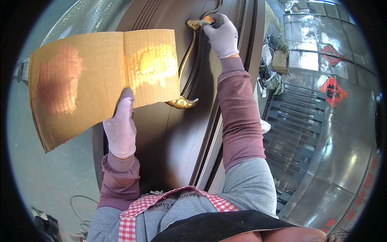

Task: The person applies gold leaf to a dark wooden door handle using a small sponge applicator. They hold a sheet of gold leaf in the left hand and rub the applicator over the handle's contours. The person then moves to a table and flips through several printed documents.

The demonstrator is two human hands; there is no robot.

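Observation:
My left hand (121, 131), in a pale knit glove, grips the lower edge of a folded cardboard sheet (102, 76) with its thumb on the front. A reddish-bronze smear covers the sheet's left part, and wet-looking gold paint (151, 62) lies on its right part. My gloved right hand (222, 37) is closed around a small orange-brown applicator (208, 19); its exact kind is hard to see. Its end is at a gold carved ornament (194, 24) on a dark brown panel (161, 141). A curved dark strip with gold edging leads down to a curled gold ornament (183, 102).
Clear bubble wrap (86, 18) lies at the far left. On the right are a dark slatted metal frame (294, 125), shiny metal sheeting (342, 141) with red paper diamonds, and a pile of bags beside a carton (280, 61). A thin cable (76, 207) lies on the floor at lower left.

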